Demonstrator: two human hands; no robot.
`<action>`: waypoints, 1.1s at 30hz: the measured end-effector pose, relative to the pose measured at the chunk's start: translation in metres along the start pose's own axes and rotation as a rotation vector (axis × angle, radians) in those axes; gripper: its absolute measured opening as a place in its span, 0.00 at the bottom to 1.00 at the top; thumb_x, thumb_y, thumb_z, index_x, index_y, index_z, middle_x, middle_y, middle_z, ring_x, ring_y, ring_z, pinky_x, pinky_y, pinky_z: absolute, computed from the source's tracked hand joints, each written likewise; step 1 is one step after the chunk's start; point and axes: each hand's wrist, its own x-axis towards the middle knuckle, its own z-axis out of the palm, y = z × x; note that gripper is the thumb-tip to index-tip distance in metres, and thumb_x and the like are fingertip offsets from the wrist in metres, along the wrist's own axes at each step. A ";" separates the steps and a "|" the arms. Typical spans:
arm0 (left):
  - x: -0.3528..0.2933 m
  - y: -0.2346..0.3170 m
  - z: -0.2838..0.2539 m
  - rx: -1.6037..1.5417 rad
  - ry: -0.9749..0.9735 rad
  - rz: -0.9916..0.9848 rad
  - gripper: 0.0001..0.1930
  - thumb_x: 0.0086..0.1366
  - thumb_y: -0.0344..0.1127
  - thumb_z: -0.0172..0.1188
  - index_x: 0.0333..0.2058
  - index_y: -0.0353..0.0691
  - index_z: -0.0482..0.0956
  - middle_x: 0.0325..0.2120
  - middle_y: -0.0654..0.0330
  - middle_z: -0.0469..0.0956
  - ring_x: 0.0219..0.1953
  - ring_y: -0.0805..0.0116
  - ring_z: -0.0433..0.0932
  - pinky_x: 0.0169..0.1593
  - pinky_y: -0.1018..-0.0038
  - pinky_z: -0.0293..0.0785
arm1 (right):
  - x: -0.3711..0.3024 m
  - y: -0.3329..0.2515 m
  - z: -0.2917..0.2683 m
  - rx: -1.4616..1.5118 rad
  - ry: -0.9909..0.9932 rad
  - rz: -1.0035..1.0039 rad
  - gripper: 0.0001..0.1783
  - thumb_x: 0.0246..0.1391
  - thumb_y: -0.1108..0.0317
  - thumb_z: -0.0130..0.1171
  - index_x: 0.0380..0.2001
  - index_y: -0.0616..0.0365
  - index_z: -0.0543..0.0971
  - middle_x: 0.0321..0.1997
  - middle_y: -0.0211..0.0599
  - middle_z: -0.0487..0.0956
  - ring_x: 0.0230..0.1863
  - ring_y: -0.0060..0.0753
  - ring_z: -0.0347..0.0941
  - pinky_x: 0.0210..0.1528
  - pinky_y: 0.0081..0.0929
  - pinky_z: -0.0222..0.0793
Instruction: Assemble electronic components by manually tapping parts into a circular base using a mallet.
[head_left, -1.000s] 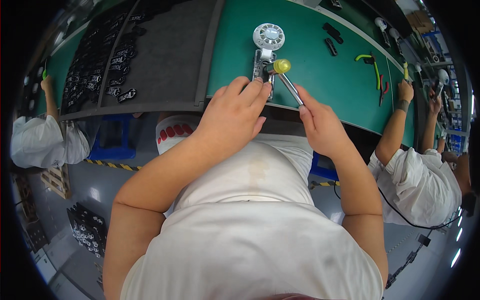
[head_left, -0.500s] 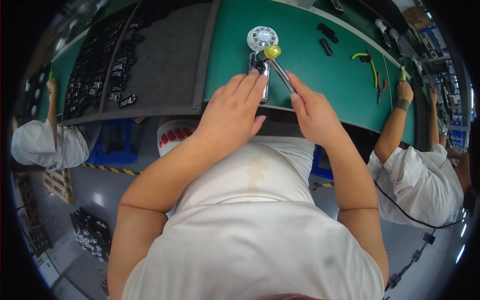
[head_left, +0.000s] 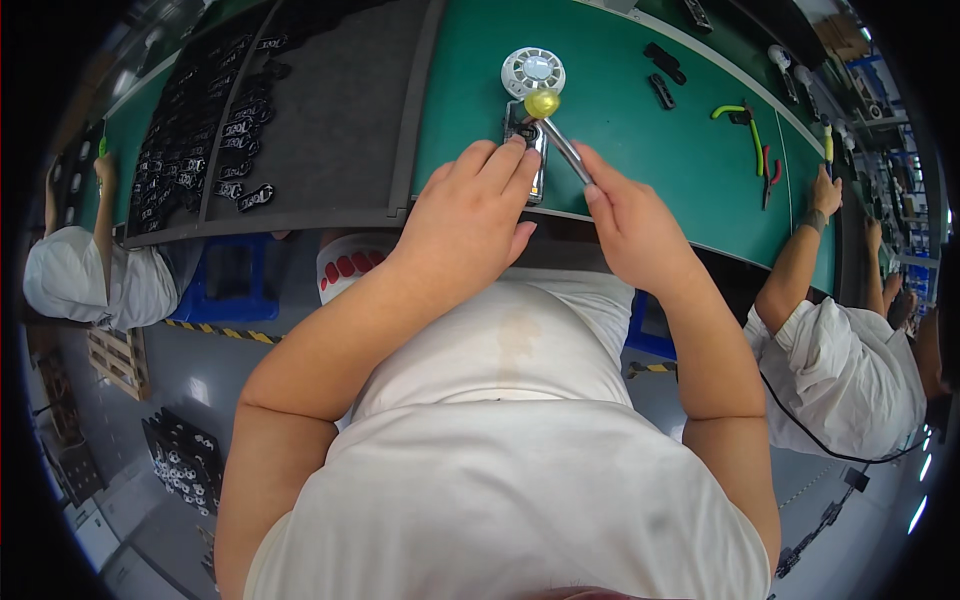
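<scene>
Fan-like device lies face-up on the green tabletop: round white head, radially slotted, pale centre; glossy silver-and-dark handle (partly hidden by fingers). Left grip covers the handle; whether it clasps cannot be told. Right grip pinches the shaft of a yellow-headed hammer. White lettering marks black parts at left.

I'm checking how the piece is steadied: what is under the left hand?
A silver-and-black handle: its right side shows past the left hand, as does part of its far end, near the white round head. The stretch beneath the hand is covered from view.
</scene>
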 end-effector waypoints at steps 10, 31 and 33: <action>0.001 0.003 -0.006 -0.035 -0.037 -0.025 0.33 0.58 0.38 0.74 0.61 0.32 0.77 0.61 0.50 0.75 0.56 0.56 0.75 0.52 0.66 0.79 | -0.006 -0.006 -0.004 0.109 0.052 0.007 0.27 0.73 0.73 0.49 0.73 0.59 0.72 0.38 0.44 0.85 0.29 0.41 0.72 0.37 0.35 0.70; 0.003 -0.001 -0.005 -0.046 -0.033 -0.017 0.31 0.59 0.37 0.73 0.59 0.34 0.77 0.61 0.50 0.75 0.53 0.55 0.75 0.50 0.65 0.80 | 0.005 -0.008 -0.011 0.011 -0.102 0.111 0.26 0.75 0.71 0.49 0.73 0.58 0.73 0.47 0.50 0.88 0.35 0.50 0.78 0.42 0.39 0.73; 0.002 -0.001 -0.005 -0.058 -0.038 -0.021 0.31 0.59 0.37 0.73 0.60 0.34 0.76 0.61 0.50 0.75 0.55 0.55 0.75 0.51 0.64 0.80 | 0.005 -0.006 -0.010 0.021 -0.097 0.099 0.26 0.75 0.72 0.48 0.73 0.58 0.72 0.46 0.48 0.87 0.35 0.48 0.78 0.42 0.39 0.73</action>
